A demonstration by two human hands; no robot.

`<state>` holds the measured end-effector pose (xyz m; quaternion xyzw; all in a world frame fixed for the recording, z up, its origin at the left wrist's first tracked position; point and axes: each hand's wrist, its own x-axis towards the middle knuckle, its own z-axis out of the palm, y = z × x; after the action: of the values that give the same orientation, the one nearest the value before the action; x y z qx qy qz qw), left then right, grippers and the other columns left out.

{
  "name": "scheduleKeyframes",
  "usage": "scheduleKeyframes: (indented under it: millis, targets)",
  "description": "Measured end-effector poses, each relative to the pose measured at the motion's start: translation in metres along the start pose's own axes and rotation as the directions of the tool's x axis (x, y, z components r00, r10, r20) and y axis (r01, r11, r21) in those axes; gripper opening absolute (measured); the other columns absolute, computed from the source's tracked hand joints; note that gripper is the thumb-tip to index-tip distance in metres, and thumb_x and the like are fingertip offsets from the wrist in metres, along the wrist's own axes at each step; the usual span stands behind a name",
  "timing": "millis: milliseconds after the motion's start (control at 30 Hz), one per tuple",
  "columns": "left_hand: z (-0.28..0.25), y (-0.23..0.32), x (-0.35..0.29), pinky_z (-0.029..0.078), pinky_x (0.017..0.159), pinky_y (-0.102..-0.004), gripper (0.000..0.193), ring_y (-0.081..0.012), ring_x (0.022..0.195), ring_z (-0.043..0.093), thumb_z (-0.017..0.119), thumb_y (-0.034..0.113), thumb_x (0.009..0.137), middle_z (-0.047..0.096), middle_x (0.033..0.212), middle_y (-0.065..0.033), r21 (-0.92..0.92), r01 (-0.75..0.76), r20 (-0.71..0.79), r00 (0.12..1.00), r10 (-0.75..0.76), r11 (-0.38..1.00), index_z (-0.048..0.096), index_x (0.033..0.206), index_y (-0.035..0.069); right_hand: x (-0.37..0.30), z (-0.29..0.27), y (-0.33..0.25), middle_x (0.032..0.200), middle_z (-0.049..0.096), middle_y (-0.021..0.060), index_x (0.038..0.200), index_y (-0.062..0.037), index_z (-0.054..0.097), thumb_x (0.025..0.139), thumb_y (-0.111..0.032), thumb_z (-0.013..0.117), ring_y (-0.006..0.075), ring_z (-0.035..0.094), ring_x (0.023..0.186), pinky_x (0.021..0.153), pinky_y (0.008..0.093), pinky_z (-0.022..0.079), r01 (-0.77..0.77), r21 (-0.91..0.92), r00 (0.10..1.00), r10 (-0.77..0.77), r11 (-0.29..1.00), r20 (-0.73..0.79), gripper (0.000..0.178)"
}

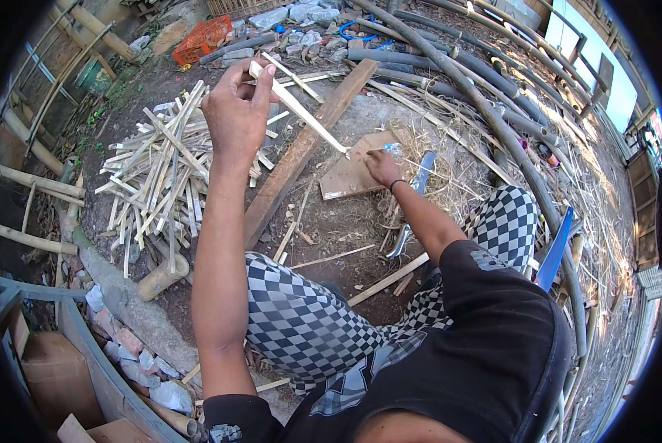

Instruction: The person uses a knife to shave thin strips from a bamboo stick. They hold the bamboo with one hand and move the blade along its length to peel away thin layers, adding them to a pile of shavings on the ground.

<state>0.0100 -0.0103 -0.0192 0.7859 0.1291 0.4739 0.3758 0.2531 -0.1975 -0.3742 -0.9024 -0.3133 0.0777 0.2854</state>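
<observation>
My left hand point(236, 111), raised at the upper left, pinches a pale split bamboo strip point(301, 112) near its upper end. The strip slants down to the right, its lower tip close to my right hand point(382, 168). That hand is low over a flat brown board point(345, 171), fingers curled together; whatever is between them is too small to make out. By its fingers lies a small clear and blue plastic packet point(393, 148). Beside my right wrist lies a long metal blade point(422, 174), partly hidden by the forearm.
A heap of bamboo strips point(157, 170) lies at left, beside a long wooden beam point(309, 144). Dark poles point(486, 111) and shavings spread at right. An orange crate point(202, 39) stands far left. A blue flat thing point(554, 251) is by my right knee.
</observation>
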Motion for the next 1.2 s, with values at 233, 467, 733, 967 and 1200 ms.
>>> scheduleKeyframes:
  millis: [233,467,733,967,1200]
  targets:
    - [-0.003,0.001,-0.003,0.05,0.055,-0.0218,0.021,-0.0113,0.068,0.071,0.071,0.017,0.093,0.071,0.084,-0.0066,-0.049,0.103,0.021,0.995,-0.102,0.994,0.068,0.105,-0.001,0.031,-0.032,0.042,0.143,0.044,0.0207,0.136,0.0006,0.048,0.089,-0.035,0.06,0.0376,0.042,0.134,0.11,0.0464,0.038,-0.524,-0.224,0.848,0.476,0.822,-0.235,0.06]
    - [0.005,-0.005,-0.002,0.052,0.057,-0.0226,0.024,-0.0115,0.067,0.07,0.071,0.016,0.093,0.071,0.086,-0.0081,-0.043,0.155,0.11,0.983,-0.15,0.987,0.067,0.108,-0.002,0.042,-0.029,0.049,0.137,0.051,0.0238,0.124,0.0023,0.06,0.077,-0.043,0.069,0.0368,0.046,0.132,0.11,0.0453,0.039,-0.529,-0.184,0.834,0.468,0.828,-0.293,0.066]
    - [0.004,0.0,0.001,0.05,0.056,-0.0222,0.028,-0.0088,0.064,0.067,0.071,0.018,0.093,0.069,0.085,-0.0057,-0.044,0.132,0.08,0.988,-0.128,0.99,0.066,0.116,0.003,0.006,-0.034,0.032,0.112,0.066,0.0219,0.111,-0.0046,0.067,0.083,-0.025,0.065,0.0387,0.06,0.109,0.094,0.0447,0.049,-0.166,0.21,0.891,0.237,0.964,-0.386,0.035]
    - [0.005,-0.003,0.001,0.049,0.056,-0.0213,0.029,-0.0081,0.064,0.067,0.07,0.02,0.094,0.068,0.084,-0.0047,-0.069,0.096,0.132,0.988,-0.087,0.993,0.066,0.12,0.01,-0.138,-0.006,-0.037,0.111,0.053,0.0188,0.117,-0.0029,0.053,0.085,-0.015,0.064,0.0394,0.051,0.11,0.095,0.0494,0.042,-0.231,0.213,0.733,0.314,0.949,-0.604,0.036]
    - [-0.005,-0.013,0.0,0.053,0.064,-0.0229,0.029,-0.0086,0.071,0.067,0.066,0.022,0.096,0.07,0.095,-0.0032,-0.037,0.144,0.197,0.971,-0.134,0.989,0.068,0.123,0.011,-0.188,0.015,-0.015,0.129,0.043,0.0173,0.123,-0.0059,0.046,0.088,-0.012,0.061,0.037,0.046,0.12,0.09,0.0523,0.049,-0.605,-0.007,0.746,0.564,0.796,-0.355,0.038]
